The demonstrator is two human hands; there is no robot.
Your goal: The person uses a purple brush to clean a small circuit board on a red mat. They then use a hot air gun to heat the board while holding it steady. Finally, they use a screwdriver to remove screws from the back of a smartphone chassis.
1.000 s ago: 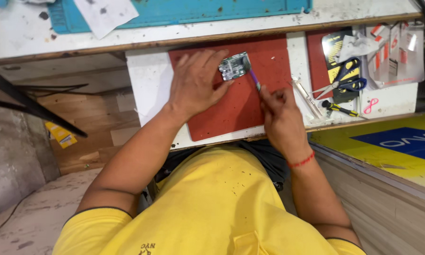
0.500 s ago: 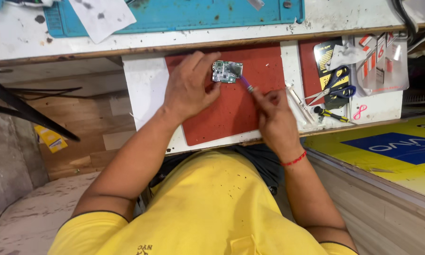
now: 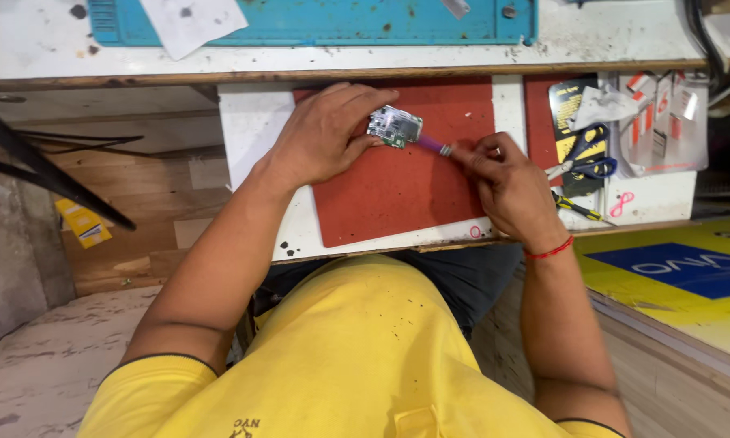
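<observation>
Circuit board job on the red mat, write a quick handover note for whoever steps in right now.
Left hand pins the small circuit board on the red mat.
Right hand grips a purple-handled tool, tip at the board's right edge.
Scissors and a yellow-handled tool lie right of the mat; a blue mat sits on the bench above.
Done: board out and steadied.
Left: the work at the board's edge seems unfinished.
</observation>
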